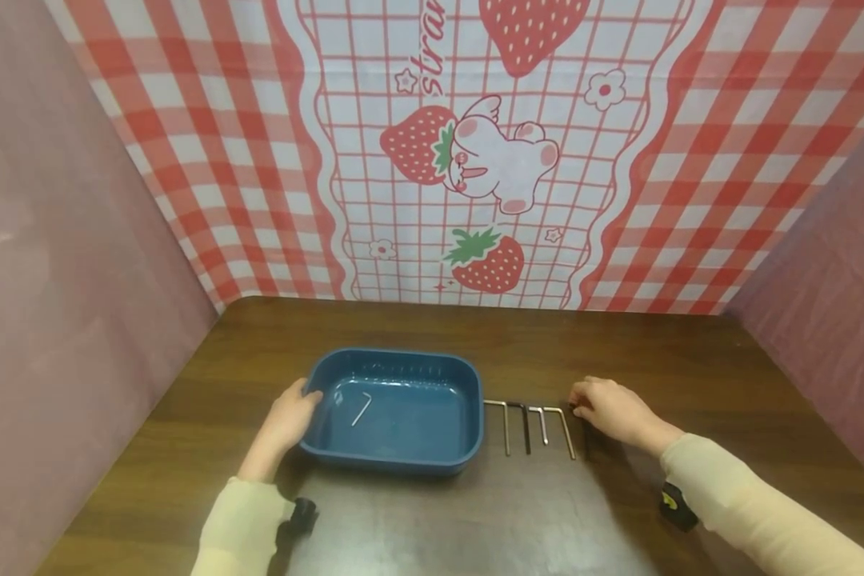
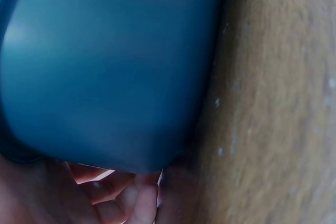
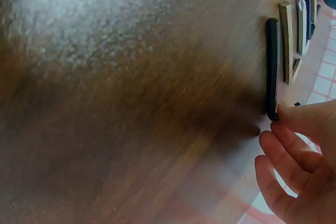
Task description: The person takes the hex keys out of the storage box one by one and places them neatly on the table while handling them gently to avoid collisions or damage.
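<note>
My left hand grips the left end of a blue rectangular plastic tub, thumb over the rim and fingers outside the wall. Inside the tub lies a small silver hex key. To the right of the tub, my right hand pinches the bend of a black hex key between thumb and index finger; its long arm lies along the tabletop. Beside it lie a brass-coloured hex key, a short silver one, another black one and another brass-coloured one, the last close to the tub.
A brown wooden table carries everything. Behind it hangs a red-and-white checked cloth with strawberry pictures, and pink cloth covers the sides. Dark devices, such as the right strap, sit at both wrists.
</note>
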Demonstrator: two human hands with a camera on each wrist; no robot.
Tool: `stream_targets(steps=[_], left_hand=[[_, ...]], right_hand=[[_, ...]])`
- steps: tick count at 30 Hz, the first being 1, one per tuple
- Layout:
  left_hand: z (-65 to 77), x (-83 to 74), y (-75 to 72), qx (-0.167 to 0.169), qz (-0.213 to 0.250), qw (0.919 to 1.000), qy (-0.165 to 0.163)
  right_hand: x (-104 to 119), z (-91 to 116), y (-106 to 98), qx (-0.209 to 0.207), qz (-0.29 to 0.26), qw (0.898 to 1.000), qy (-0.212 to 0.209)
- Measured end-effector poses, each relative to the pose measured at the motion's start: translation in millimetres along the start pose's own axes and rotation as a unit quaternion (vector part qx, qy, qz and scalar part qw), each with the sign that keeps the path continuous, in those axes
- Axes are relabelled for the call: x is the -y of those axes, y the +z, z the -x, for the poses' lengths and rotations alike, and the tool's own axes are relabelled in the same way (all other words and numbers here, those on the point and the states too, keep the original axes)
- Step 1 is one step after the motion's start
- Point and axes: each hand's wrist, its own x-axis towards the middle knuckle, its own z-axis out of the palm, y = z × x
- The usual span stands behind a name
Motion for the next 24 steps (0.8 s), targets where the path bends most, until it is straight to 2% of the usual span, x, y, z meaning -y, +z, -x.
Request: stream_targets(steps=[19, 24], left_hand=[[0.4, 0.3, 0.3, 0.004, 0.009, 0.9999, -0.008], [0.2, -0.2, -0.6, 0.002, 0.004, 1.0, -0.005]], right_hand=[[9.3, -1.2, 0.8, 0.011, 0.004, 1.0, 0.004], [10.8, -7.4, 0.3, -0.009, 0.012, 1.0, 0.001]])
